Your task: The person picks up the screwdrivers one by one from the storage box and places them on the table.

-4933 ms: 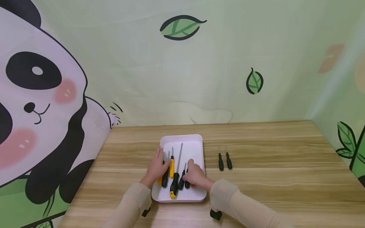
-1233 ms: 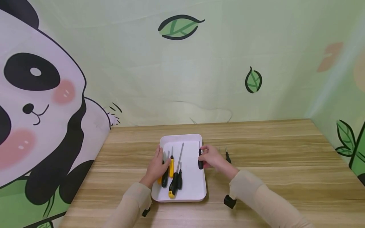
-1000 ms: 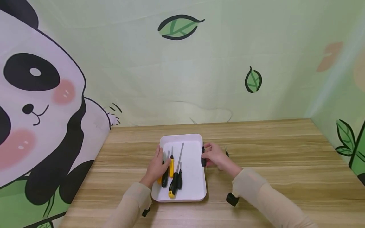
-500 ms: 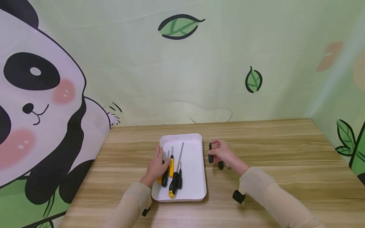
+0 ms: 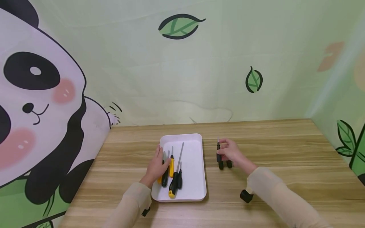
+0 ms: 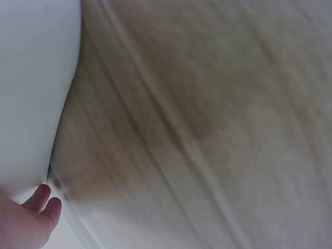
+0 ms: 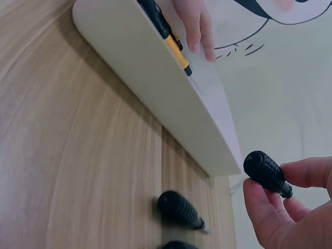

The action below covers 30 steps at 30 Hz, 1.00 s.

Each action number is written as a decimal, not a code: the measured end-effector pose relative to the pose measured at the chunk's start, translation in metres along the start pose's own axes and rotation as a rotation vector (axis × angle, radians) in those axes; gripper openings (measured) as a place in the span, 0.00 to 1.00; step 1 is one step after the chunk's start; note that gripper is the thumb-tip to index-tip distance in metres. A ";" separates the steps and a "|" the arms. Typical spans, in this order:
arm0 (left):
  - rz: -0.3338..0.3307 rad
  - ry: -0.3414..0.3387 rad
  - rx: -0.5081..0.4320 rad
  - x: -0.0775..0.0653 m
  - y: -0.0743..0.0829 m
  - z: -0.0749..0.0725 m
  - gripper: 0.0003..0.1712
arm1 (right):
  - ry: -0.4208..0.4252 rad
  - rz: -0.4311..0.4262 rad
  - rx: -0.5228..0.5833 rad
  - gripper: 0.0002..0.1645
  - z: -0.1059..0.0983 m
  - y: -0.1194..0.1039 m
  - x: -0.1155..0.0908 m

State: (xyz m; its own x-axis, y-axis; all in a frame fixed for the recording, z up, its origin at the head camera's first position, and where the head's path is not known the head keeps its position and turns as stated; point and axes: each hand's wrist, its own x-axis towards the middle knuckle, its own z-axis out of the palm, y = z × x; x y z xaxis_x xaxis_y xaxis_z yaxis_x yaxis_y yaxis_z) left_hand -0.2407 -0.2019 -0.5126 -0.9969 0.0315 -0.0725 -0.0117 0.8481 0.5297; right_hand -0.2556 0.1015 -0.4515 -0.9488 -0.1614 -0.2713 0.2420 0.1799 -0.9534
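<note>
My right hand (image 5: 231, 152) pinches a small black screwdriver (image 5: 218, 149) by its handle, tip pointing up and away, to the right of a white tray (image 5: 194, 190). In the right wrist view, thumb and fingers hold the black handle (image 7: 264, 170) above the table. Beneath it lie two similar small screwdrivers (image 5: 220, 165), partly covered by the hand. My left hand (image 5: 155, 167) rests on the tray's left rim, fingers straight. Inside the tray are a long black-and-yellow screwdriver (image 5: 173, 186), a small black one (image 5: 180, 180), a yellow one (image 5: 171, 167) and others partly under the left hand.
The wooden table (image 5: 273, 177) extends on both sides of the tray. Behind it hangs a pale green backdrop (image 5: 137, 72) with a panda and leaves printed on it. Black wrist cameras (image 5: 246, 196) hang below both sleeves.
My right hand has carried the small black screwdriver out of the tray and rightward, over to the two lying on the table. The left hand has stayed on the tray rim.
</note>
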 end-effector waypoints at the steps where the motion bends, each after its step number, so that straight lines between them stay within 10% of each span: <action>1: 0.000 0.001 -0.001 0.000 0.000 0.000 0.42 | 0.004 -0.001 0.004 0.29 -0.002 0.001 0.000; 30: -0.049 -0.024 -0.011 0.002 0.000 0.001 0.43 | 0.020 0.058 -0.033 0.32 -0.038 0.026 0.009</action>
State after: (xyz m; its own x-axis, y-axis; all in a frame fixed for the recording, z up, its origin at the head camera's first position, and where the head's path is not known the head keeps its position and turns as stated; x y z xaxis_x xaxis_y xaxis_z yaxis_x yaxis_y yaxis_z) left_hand -0.2428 -0.2013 -0.5139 -0.9929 0.0030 -0.1191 -0.0615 0.8429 0.5345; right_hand -0.2655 0.1417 -0.4740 -0.9374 -0.1299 -0.3232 0.2905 0.2208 -0.9311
